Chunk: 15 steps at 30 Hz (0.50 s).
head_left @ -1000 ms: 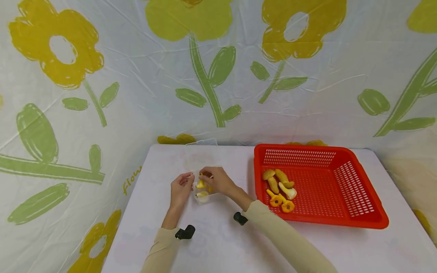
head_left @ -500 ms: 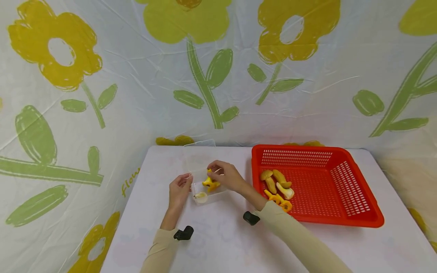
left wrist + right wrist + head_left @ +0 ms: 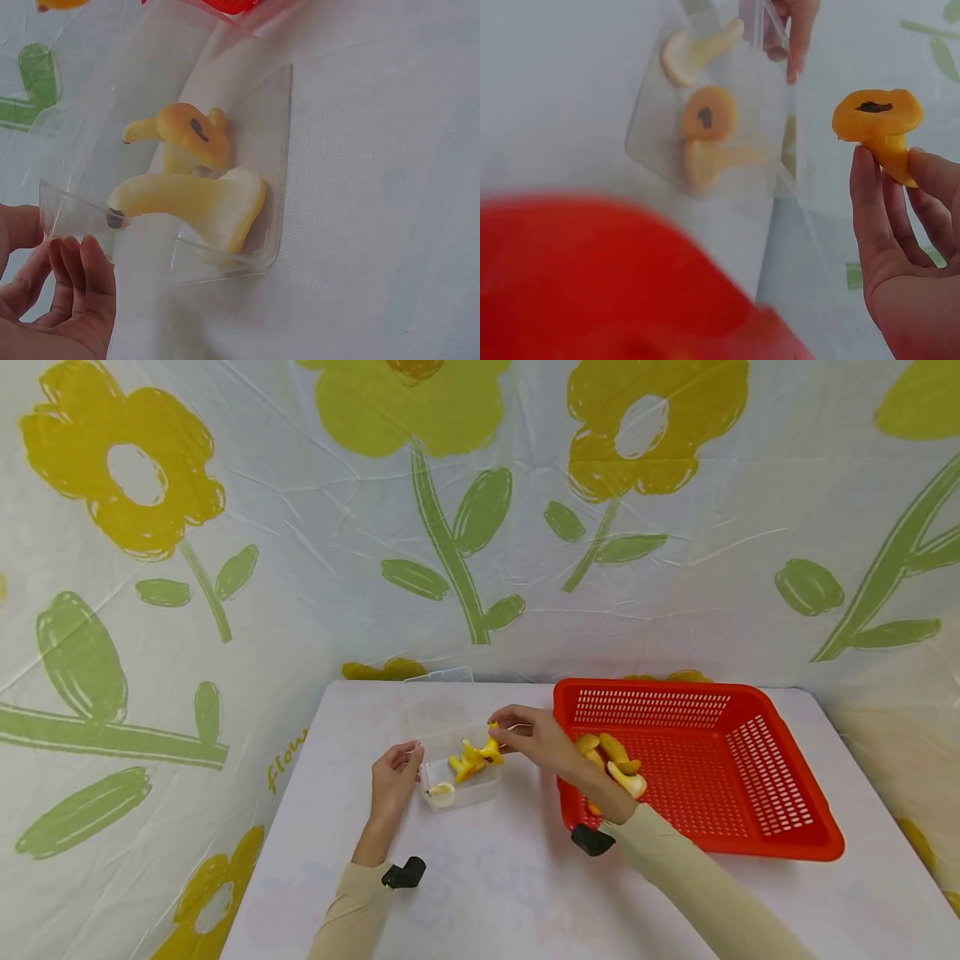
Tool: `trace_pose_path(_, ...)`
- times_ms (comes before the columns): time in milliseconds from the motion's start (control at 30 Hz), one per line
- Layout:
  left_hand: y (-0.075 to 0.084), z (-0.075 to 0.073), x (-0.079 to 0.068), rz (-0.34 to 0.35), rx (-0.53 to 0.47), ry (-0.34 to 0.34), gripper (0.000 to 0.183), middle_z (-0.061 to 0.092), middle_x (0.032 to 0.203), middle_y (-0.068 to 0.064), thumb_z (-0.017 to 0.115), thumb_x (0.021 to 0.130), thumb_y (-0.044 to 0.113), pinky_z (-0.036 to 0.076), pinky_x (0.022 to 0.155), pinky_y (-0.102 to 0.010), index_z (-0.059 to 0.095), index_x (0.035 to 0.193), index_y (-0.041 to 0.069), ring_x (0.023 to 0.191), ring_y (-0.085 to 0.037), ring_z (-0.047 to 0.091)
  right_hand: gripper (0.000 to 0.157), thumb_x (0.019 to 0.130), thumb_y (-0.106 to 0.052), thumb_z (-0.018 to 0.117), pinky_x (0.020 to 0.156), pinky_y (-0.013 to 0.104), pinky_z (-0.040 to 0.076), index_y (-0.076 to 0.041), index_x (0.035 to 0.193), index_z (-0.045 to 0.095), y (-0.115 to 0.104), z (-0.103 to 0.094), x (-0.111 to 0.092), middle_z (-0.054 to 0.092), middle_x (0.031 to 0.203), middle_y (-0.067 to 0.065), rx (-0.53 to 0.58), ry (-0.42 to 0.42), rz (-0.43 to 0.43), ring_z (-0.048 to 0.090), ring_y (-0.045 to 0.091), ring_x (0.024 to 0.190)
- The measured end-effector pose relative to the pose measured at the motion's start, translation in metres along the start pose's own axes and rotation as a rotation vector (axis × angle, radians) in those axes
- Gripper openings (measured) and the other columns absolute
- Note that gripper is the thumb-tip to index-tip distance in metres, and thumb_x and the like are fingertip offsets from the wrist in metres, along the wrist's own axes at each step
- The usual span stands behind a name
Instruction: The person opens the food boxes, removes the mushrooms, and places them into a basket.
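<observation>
My left hand pinches the left side wall of a clear plastic box between thumb and fingers. In the right wrist view my right hand holds a yellow mushroom by its stem, cap up, with a dark patch in the cap. The head view has that hand over the box's right end, left of the red basket. Inside the box lie a pale mushroom near the front wall and yellow mushrooms behind it. The box's clear lid stands raised at the back.
A red perforated basket stands on the right of the white table. Several mushrooms lie in its left part, some covered by my right forearm. A flowered cloth hangs behind the table.
My right hand has come up out of the box with the yellow mushroom and moved right, towards the basket. My left hand has kept its place at the box wall.
</observation>
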<state>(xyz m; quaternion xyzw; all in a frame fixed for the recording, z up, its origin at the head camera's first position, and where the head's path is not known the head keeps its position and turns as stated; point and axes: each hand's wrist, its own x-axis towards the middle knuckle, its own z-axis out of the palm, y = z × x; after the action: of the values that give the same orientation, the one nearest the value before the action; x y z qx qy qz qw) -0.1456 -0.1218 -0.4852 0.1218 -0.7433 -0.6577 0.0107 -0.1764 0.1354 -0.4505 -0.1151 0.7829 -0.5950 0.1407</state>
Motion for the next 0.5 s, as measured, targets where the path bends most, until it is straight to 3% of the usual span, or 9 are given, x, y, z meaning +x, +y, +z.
trace_pose_path(233,-0.007,0.000,0.005,-0.008,0.007,-0.003,0.030,0.065,0.103,-0.035,0.065,0.099,0.004,0.051,0.058,-0.015,0.064,0.122,-0.016,0.078,-0.029,0.063,0.032,0.100,-0.017,0.069,0.088,0.046,0.059,0.002,0.125,0.064,0.005,-0.031,-0.012,0.068,0.113,0.018,-0.008,0.017,0.008,0.073,0.028,0.099)
trace_pose_path(500,-0.042,0.001,0.023,-0.018,-0.001,0.015,0.032,0.068,0.097,-0.023,0.069,0.100,0.012,0.050,0.056,-0.015,0.067,0.122,-0.010,0.070,-0.013,0.058,0.035,0.100,-0.019,0.070,0.085,0.040,0.061,0.002,0.127,0.064,0.010,-0.069,-0.031,0.067,0.114,0.020,-0.061,0.032,0.039,0.072,0.031,0.098)
